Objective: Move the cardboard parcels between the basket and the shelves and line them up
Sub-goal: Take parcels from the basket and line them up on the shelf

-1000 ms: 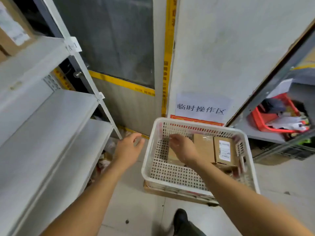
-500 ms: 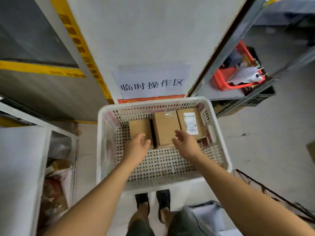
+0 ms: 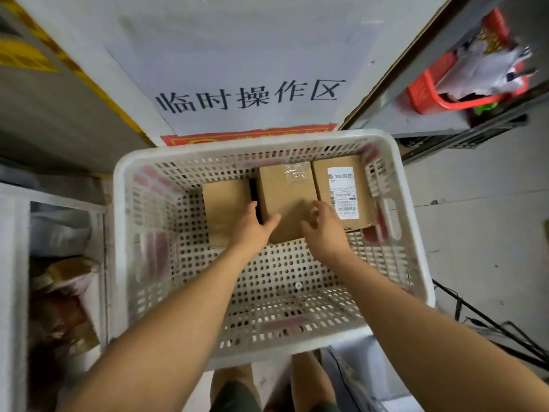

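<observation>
Now | middle parcel (image 3: 285,200) in basket (image 3: 255,142) | left hand (image 3: 252,228), right hand (image 3: 322,230) clasp its sides

We see three brown cardboard parcels (image 3: 285,200) side by side along the far wall of the white perforated basket (image 3: 413,257), mid-frame; the rightmost parcel (image 3: 341,188) bears a shipping label.

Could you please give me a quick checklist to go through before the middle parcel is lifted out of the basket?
1. Left hand at the middle parcel, fingers in the left gap: ok.
2. Right hand on its right near corner: ok.
3. Firm grip on both sides: cannot tell.
4. Labelled parcel touches its right side and may drag: not ok.
5. Nothing lies on top of it: ok.
6. White basket steady: cannot tell.
</observation>
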